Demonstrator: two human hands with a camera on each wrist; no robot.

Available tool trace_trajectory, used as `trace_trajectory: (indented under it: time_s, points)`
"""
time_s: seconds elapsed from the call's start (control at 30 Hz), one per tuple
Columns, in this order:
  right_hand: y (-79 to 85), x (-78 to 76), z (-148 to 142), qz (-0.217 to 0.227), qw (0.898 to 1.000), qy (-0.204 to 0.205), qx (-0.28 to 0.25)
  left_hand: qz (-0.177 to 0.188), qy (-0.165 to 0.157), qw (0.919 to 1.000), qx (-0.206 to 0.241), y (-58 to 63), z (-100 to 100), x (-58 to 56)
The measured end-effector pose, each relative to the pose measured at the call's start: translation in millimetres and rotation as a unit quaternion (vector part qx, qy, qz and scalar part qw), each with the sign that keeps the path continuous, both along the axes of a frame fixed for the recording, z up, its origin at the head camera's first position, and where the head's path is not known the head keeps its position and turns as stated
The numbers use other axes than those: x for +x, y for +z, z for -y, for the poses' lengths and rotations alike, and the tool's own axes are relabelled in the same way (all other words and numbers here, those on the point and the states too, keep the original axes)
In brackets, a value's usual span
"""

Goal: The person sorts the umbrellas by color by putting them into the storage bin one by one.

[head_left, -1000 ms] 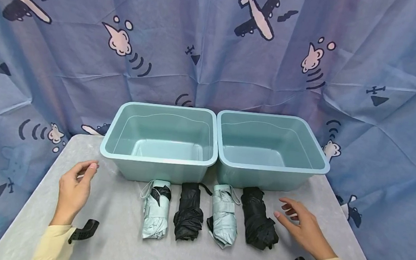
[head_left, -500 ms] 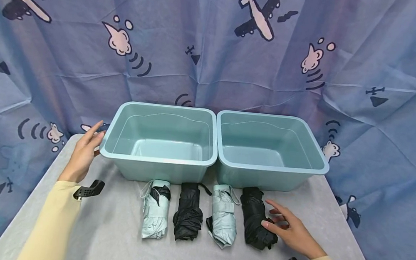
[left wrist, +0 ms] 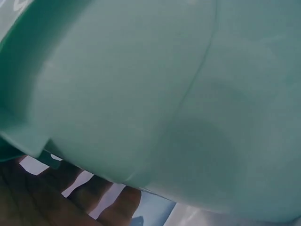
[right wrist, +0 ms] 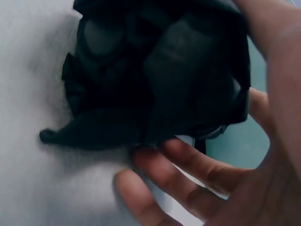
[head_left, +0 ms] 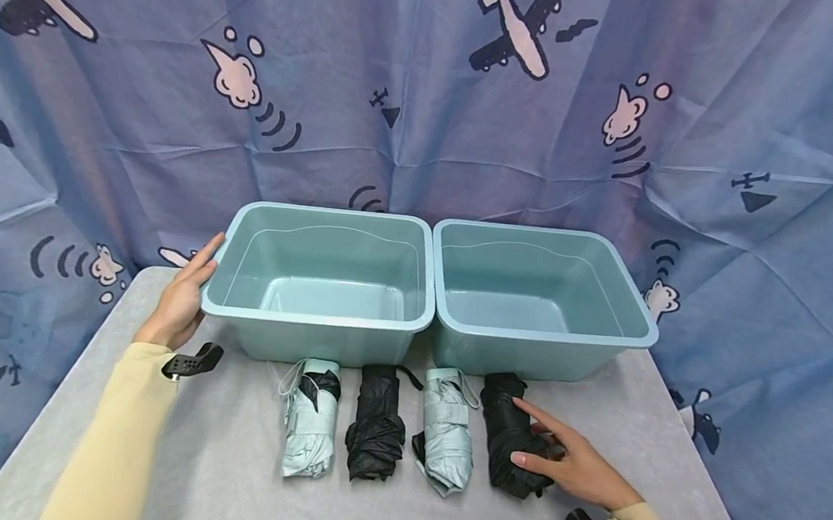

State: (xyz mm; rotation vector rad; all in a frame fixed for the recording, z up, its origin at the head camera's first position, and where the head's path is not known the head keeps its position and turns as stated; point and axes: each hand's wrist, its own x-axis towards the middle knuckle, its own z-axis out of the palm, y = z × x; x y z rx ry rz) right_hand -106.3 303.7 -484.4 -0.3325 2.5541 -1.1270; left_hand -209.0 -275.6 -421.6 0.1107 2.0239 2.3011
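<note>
My left hand (head_left: 179, 300) rests against the left end of the left pale-green plastic bin (head_left: 316, 319), its fingers extended along the outer wall just under the rim. In the left wrist view that bin's wall (left wrist: 122, 94) fills the picture and the fingers (left wrist: 124, 205) show below it. My right hand (head_left: 577, 468) is round the lower part of the rightmost black folded umbrella (head_left: 507, 411), thumb across the top and fingers along its far side. The right wrist view shows this umbrella's crumpled cloth (right wrist: 155, 70) between thumb and fingers (right wrist: 197, 165).
A second pale-green bin (head_left: 540, 336) stands right beside the first. Left of the gripped umbrella lie a pale-green umbrella (head_left: 448, 430), a black umbrella (head_left: 376, 432) and another pale-green umbrella (head_left: 313, 426) on the grey table (head_left: 237, 477). A blue patterned curtain (head_left: 346, 52) hangs behind.
My left hand has moved up and right from the table's left side to the bin's end. My right hand has moved left onto the rightmost black umbrella and closed round it.
</note>
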Motion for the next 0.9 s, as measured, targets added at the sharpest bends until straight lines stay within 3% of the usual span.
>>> trace_trajectory:
  time_s: [0.27, 0.4, 0.9]
  points:
    - [2.3, -6.8, 8.5, 0.026, 0.999, 0.038, -0.013, 0.007, -0.01, 0.9998, 0.018, -2.3, -0.7, 1.6]
    - [3.4, -12.4, 13.5, 0.034, 0.998, 0.051, -0.027, 0.011, -0.008, 0.9999, 0.005, -0.4, -0.9, 1.2]
    - [3.4, -20.9, 34.4, 0.1, 0.993, 0.016, -0.063, 0.021, 0.015, 0.999, -0.036, 0.2, -0.2, 0.4]
